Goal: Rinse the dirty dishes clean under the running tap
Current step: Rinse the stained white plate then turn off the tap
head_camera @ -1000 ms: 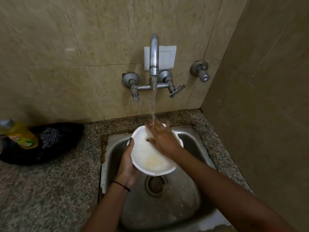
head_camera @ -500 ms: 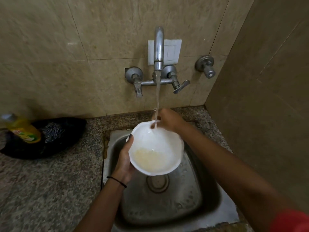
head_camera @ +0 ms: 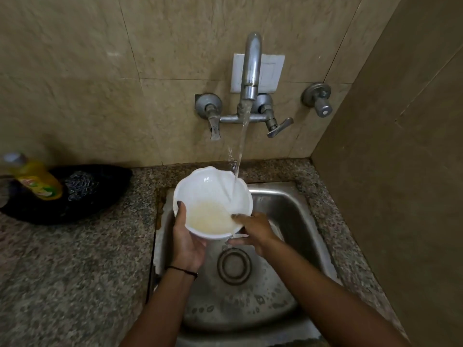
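A white scalloped bowl hangs over the steel sink, with cloudy yellowish water pooled in its bottom. Water runs from the wall tap onto the bowl's right inner wall. My left hand holds the bowl from below on its left side, thumb over the rim. My right hand grips the near right rim, fingertips dipping inside the bowl.
A yellow dish-soap bottle and a steel scrubber lie on a black tray on the granite counter at the left. The drain sits below the bowl. A side wall stands close on the right.
My right hand has come down from the bowl's far rim under the stream to its near right rim. The bowl has shifted slightly, and more cloudy water has gathered in it.
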